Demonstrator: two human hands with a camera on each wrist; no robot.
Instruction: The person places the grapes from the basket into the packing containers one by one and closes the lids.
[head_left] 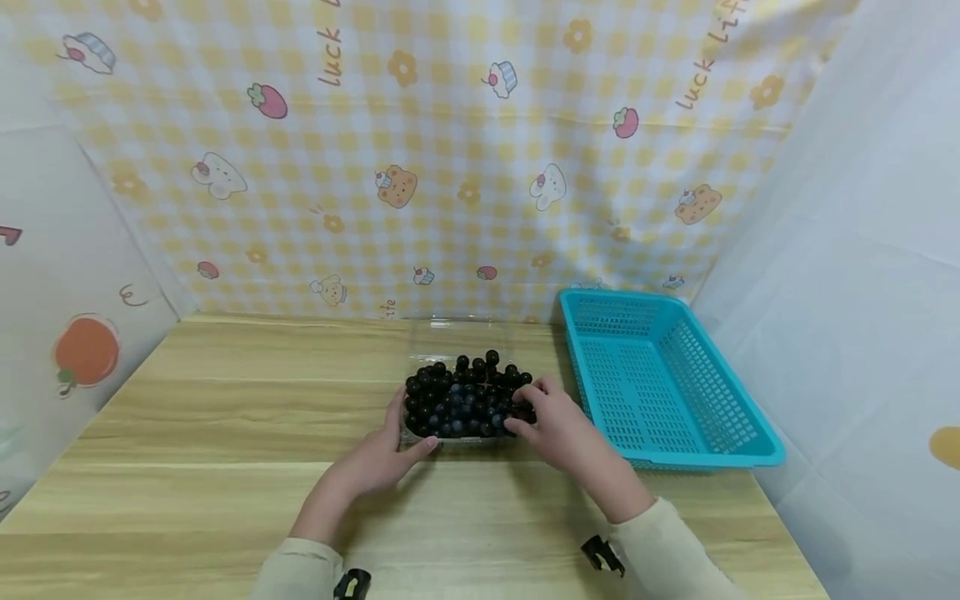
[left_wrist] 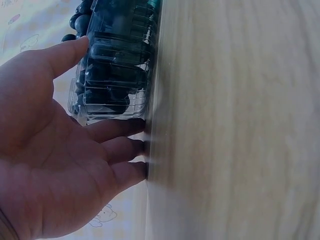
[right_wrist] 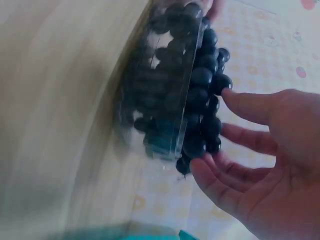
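Note:
Dark grapes [head_left: 453, 404] are heaped in a clear plastic box [left_wrist: 117, 72], some rising above its rim. Behind them stands the box's raised clear lid [head_left: 461, 337]. At the left front corner, my left hand [head_left: 382, 460] rests against the box, its thumb by the rim and its other fingers along the end wall. In the left wrist view those fingers look mostly extended, their tips down at the table. My right hand [head_left: 558, 427] holds grapes at the right end of the heap; the right wrist view shows its thumb and fingers [right_wrist: 215, 185] spread round them.
A turquoise perforated basket [head_left: 637, 392] stands to the right of the box on the wood-grain table [head_left: 247, 417]. A yellow checked cloth [head_left: 465, 233] hangs behind the table, with white sheets at both sides.

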